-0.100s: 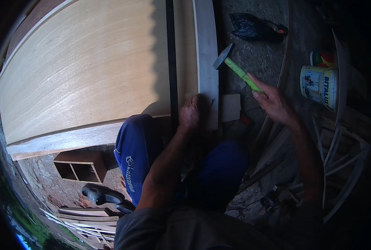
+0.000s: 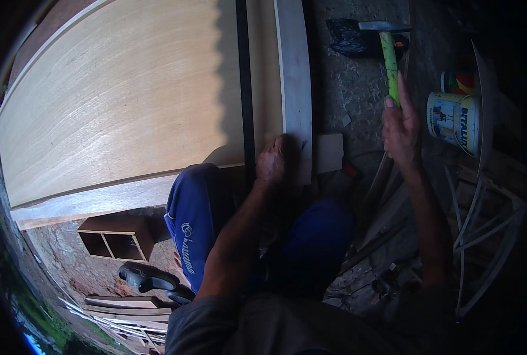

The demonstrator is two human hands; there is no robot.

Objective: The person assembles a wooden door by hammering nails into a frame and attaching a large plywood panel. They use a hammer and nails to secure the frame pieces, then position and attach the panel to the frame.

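Lettering in two spots. One: big dark capitals on the yellow side of the pale bucket (image 2: 443,118) off to my right, running up-and-down in view; smaller print beside a picture on its whitish-blue part, too small to make out. Two: pale slanted lettering down my blue left trouser leg (image 2: 203,204), lower-case-looking, below a round ball-like emblem (image 2: 186,228). Dark marks on the green handle of the hammer (image 2: 388,62) in my right hand (image 2: 403,127): can't tell if print.
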